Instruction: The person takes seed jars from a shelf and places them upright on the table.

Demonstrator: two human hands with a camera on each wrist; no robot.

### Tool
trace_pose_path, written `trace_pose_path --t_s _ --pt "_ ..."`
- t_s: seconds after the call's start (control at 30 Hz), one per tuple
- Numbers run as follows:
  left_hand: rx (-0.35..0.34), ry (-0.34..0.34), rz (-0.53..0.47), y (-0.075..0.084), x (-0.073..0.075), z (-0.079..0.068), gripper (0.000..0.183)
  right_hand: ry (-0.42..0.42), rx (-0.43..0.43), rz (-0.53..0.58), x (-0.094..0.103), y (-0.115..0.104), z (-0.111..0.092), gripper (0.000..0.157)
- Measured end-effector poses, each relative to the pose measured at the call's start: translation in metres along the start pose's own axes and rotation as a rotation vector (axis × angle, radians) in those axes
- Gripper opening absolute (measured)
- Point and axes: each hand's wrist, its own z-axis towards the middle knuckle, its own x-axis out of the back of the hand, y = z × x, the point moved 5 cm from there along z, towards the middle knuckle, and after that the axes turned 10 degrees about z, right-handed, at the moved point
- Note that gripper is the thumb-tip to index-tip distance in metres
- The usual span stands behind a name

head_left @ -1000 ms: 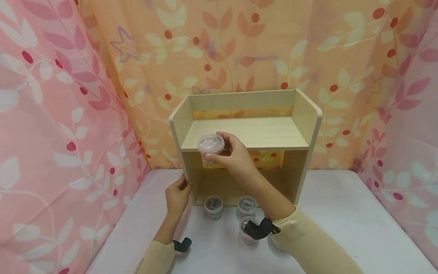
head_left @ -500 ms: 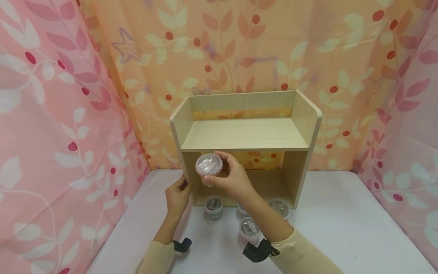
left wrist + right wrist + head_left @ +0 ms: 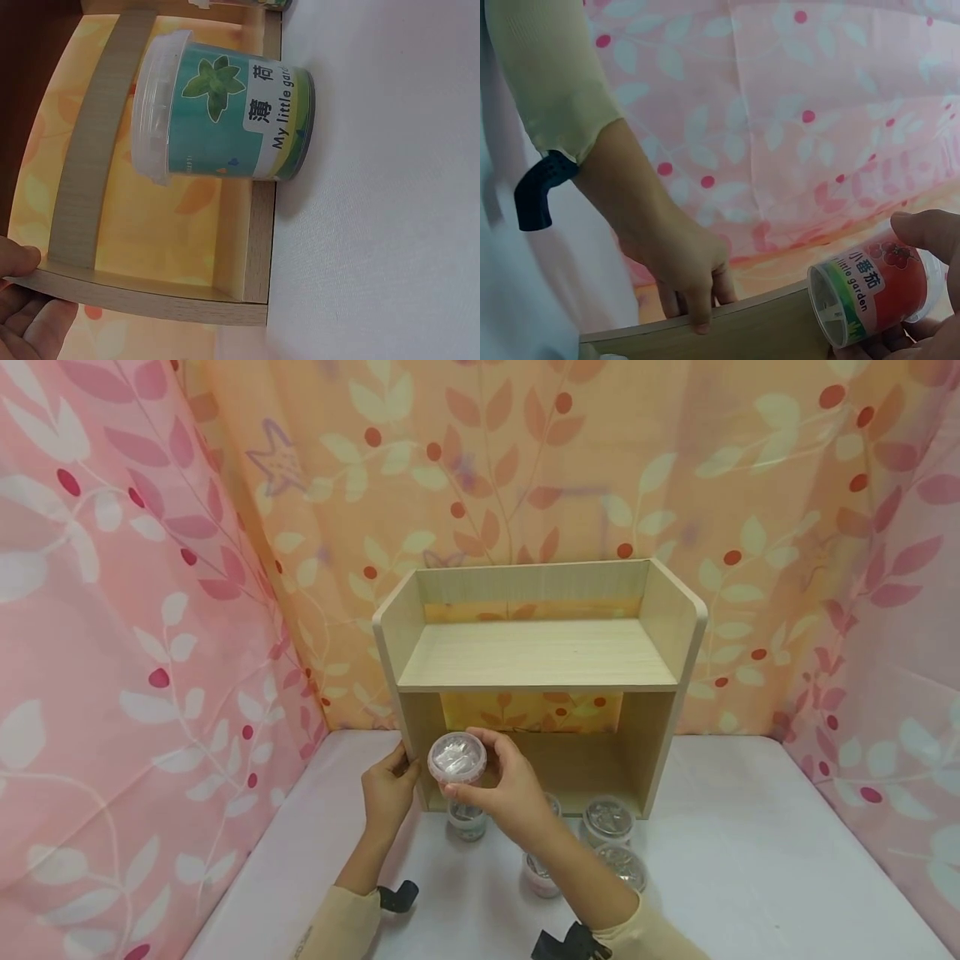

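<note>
My right hand (image 3: 513, 789) grips a lidded plastic cup (image 3: 457, 762) in front of the lower compartment, to the left. In the right wrist view this cup (image 3: 870, 289) has a red label with small tomatoes. My left hand (image 3: 388, 789) pinches the left side panel of a small wooden shelf (image 3: 536, 687); the left wrist view shows a thumb (image 3: 16, 259) and fingers on either side of that panel's edge. Below the held cup, a teal-labelled cup (image 3: 225, 112) with a mint leaf stands on the table at the shelf's front, partly hidden in the head view.
Several more lidded cups stand on the white table (image 3: 720, 877) right of centre: one (image 3: 608, 820) by the shelf's right front, another (image 3: 622, 866) before it. A pink-labelled one (image 3: 542, 877) is partly behind my right arm. Floral curtains (image 3: 525, 460) enclose the back and sides.
My right hand has come down with the cup, from the upper shelf board's height to just above the teal-labelled cup. My left hand stays on the side panel.
</note>
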Motion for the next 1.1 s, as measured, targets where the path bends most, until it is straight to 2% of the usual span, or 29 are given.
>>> trace_pose_path --t_s 0.23,0.63,0.8,1.1 --pt "-0.004 0.018 0.004 0.003 0.004 0.000 0.043 -0.011 -0.051 0.030 -0.001 0.022 -0.009 0.079" --pt "-0.006 0.012 -0.058 0.002 -0.001 0.001 0.045 0.034 -0.052 0.022 0.001 0.056 -0.024 0.080" --pt "-0.009 0.021 -0.048 0.002 -0.001 0.001 0.045 0.033 -0.049 0.021 -0.001 0.069 -0.028 0.082" --pt "-0.005 0.012 -0.028 0.001 -0.001 0.000 0.045 0.021 -0.022 -0.056 -0.005 0.089 -0.034 0.080"
